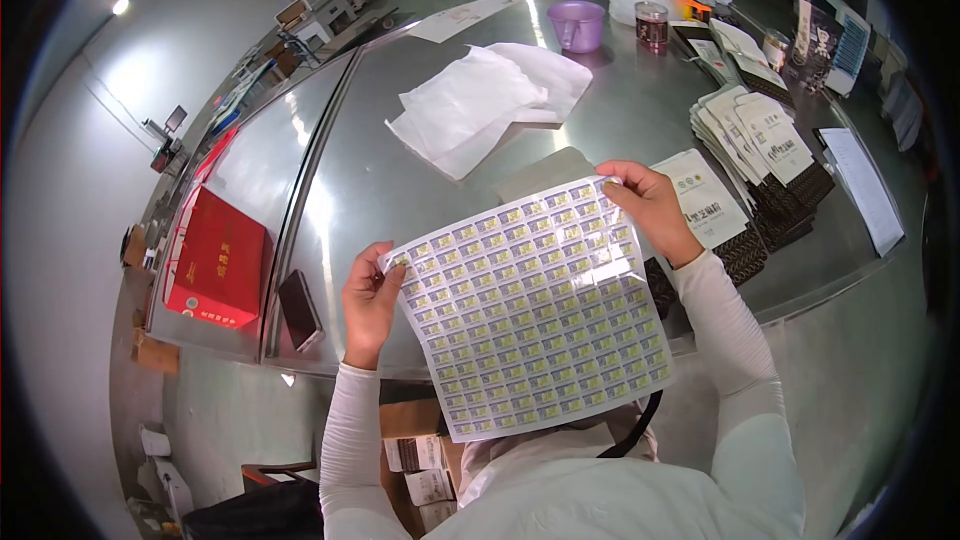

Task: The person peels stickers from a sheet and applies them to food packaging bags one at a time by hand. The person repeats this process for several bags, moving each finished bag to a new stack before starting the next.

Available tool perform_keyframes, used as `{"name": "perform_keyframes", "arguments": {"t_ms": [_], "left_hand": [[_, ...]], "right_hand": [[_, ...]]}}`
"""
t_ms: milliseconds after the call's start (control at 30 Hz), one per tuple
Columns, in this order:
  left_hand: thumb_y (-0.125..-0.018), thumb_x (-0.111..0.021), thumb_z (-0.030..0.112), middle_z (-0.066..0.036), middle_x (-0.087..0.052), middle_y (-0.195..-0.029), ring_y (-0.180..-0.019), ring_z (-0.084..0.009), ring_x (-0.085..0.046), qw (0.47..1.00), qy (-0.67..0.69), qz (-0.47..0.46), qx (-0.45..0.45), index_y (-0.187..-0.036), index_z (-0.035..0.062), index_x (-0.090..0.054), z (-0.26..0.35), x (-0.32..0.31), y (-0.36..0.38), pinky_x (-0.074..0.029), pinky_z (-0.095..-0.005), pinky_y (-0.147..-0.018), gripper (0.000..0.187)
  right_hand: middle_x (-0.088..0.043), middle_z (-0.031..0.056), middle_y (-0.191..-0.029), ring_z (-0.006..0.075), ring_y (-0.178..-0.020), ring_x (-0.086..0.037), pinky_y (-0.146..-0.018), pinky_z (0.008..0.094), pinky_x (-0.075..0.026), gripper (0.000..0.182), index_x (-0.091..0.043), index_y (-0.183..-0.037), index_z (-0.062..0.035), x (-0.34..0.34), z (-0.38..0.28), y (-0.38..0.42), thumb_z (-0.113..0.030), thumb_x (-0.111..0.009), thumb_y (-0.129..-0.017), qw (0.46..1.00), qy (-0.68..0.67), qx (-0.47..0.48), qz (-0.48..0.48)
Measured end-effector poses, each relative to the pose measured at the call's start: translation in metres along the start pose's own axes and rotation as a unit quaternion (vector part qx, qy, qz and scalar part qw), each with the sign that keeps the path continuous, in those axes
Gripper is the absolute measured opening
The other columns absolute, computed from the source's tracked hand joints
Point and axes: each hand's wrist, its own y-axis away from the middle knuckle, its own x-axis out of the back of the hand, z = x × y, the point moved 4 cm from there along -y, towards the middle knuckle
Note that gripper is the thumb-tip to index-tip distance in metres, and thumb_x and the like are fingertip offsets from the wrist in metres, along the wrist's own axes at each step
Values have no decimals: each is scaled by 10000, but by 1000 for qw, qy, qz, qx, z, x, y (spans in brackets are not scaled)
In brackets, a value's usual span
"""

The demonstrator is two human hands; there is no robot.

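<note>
Steel table point(400, 190); hands hold sticker sheet point(535, 305), long axis diagonal.

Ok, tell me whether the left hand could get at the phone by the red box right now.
Probably not yet: the left hand pinches the sticker sheet. The phone lies uncovered beside it.

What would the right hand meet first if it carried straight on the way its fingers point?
Probably the folded white cloths: the right hand, pinching the sticker sheet, points up-left across bare steel table; depth is uncertain.
</note>
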Motion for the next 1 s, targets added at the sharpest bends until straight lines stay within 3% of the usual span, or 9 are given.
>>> {"name": "perform_keyframes", "arguments": {"t_ms": [100,367,733,833,933,967,1000], "left_hand": [[-899,-612,-6,-9,-628,-939,-817,-60,-553,998,-57,19,-1,-1161,-3,-578,5,7,9,-464,-208,-755,265],[-871,-652,14,24,-608,-801,-714,-33,-480,989,-142,48,7,-926,-3,-661,36,31,35,-415,-194,-646,58],[-867,-629,-5,3,-558,-740,-709,-53,-467,983,-183,-15,17,-834,-19,-601,73,59,79,-389,-203,-651,46],[-851,-638,0,-58,-603,-801,-770,-127,-542,976,-163,-92,113,-882,-29,-606,56,79,92,-439,-262,-714,53],[-826,-659,22,-143,-630,-965,-910,-265,-585,886,-450,-23,-104,-1013,-23,-609,81,65,97,-463,-365,-800,198],[-805,-677,60,-192,-597,-1123,-1027,-379,-547,869,-468,37,-153,-1146,-1,-585,97,52,99,-446,-443,-861,359],[-802,-687,76,-186,-591,-1131,-1023,-375,-547,875,-446,30,-187,-1160,9,-583,114,32,100,-447,-435,-857,379]], "right_hand": [[-645,23,-923,71,-816,-576,-751,214,-477,208,-627,-1108,16,0,3,1,-29,-587,-909,999,39,-1,-12],[-652,11,-875,56,-786,-580,-708,203,-470,125,-643,-1015,9,-17,-18,19,-44,-613,-906,998,35,33,-30],[-627,12,-844,60,-770,-564,-689,211,-468,69,-623,-957,7,-36,-64,61,-39,-602,-910,988,109,100,-53],[-637,43,-837,81,-748,-573,-669,232,-468,70,-620,-943,-3,-48,-66,71,-59,-605,-904,988,102,80,-89],[-645,56,-824,98,-712,-582,-654,246,-471,73,-620,-935,-8,-64,-65,80,-70,-611,-898,986,112,75,-96],[-646,55,-821,99,-707,-582,-650,247,-471,71,-620,-934,-8,-70,-66,83,-69,-611,-898,986,113,78,-98],[-647,54,-819,100,-703,-583,-646,248,-471,70,-620,-932,-7,-77,-67,84,-68,-612,-897,985,114,81,-104]]}}
